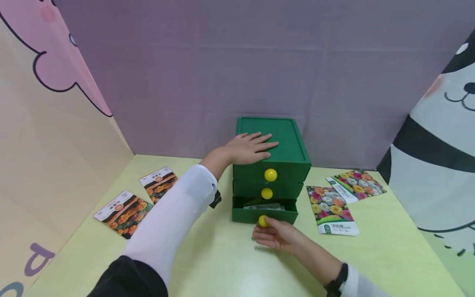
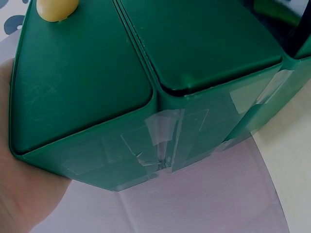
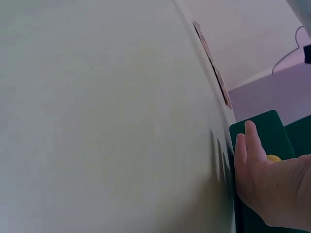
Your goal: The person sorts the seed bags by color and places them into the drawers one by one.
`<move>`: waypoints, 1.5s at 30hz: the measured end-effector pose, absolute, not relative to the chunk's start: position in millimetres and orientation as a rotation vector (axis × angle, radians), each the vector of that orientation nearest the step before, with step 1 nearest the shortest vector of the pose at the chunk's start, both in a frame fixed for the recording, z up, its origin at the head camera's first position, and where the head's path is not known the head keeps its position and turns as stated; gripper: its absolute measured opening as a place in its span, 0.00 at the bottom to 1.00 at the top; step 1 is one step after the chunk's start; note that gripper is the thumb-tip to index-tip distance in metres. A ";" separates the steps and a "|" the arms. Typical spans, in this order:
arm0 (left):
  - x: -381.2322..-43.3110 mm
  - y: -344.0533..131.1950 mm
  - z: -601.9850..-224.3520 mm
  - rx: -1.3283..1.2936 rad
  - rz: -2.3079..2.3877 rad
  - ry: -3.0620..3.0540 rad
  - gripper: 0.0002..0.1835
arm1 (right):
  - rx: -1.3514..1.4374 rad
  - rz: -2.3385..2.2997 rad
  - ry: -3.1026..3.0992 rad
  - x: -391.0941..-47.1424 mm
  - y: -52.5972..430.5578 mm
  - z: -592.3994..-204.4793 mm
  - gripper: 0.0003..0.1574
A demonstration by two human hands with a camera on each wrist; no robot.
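A green three-drawer cabinet [image 1: 272, 142] with round yellow knobs stands near the back of the table. My left hand [image 1: 249, 148] lies flat on its top, fingers spread. From the left wrist view, part of that hand [image 2: 24, 194] shows at the cabinet's edge, beside a yellow knob [image 2: 57, 7]. The bottom drawer [image 1: 241, 215] is pulled out, and packets [image 1: 264, 207] lie inside. My right hand [image 1: 278, 236] pinches the bottom drawer's yellow knob [image 1: 262, 221] between thumb and fingers. In the right wrist view, the hand [image 3: 267, 184] mostly hides this knob [image 3: 273, 158].
Two seed packets with orange flowers [image 1: 124, 214] lie left of the cabinet on the pale yellow table [image 1: 222, 264]. To its right are two packets with mixed-colour flowers [image 1: 330, 210], one overlapping the other. A purple-grey cloth wall [image 1: 259, 62] rises behind, with printed panels on both sides.
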State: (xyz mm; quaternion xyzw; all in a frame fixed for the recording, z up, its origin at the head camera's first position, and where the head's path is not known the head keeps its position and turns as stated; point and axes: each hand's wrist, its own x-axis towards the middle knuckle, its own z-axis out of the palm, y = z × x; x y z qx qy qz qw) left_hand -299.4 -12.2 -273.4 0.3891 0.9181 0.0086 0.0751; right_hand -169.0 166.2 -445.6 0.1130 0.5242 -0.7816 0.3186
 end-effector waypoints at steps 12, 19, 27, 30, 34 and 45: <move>-300.5 -10.4 -275.2 1.156 0.022 2.754 0.27 | 0.271 -2.126 1.391 -194.2 165.8 -446.1 0.32; -299.6 -10.9 -275.1 1.160 0.025 2.755 0.27 | 0.225 -2.134 1.401 -199.4 165.9 -449.3 0.30; -298.7 -11.5 -273.7 1.164 0.017 2.757 0.27 | 0.214 -2.135 1.426 -203.9 164.9 -449.6 0.28; -298.7 -11.9 -273.3 1.166 0.018 2.755 0.27 | 0.193 -2.125 1.434 -204.0 164.9 -450.1 0.29; -299.7 -12.1 -273.4 1.166 0.021 2.755 0.27 | 0.165 -2.100 1.448 -204.1 165.0 -450.5 0.29; -300.0 -12.8 -273.3 1.166 0.029 2.754 0.28 | 0.026 -1.870 1.499 -193.5 169.5 -439.0 0.47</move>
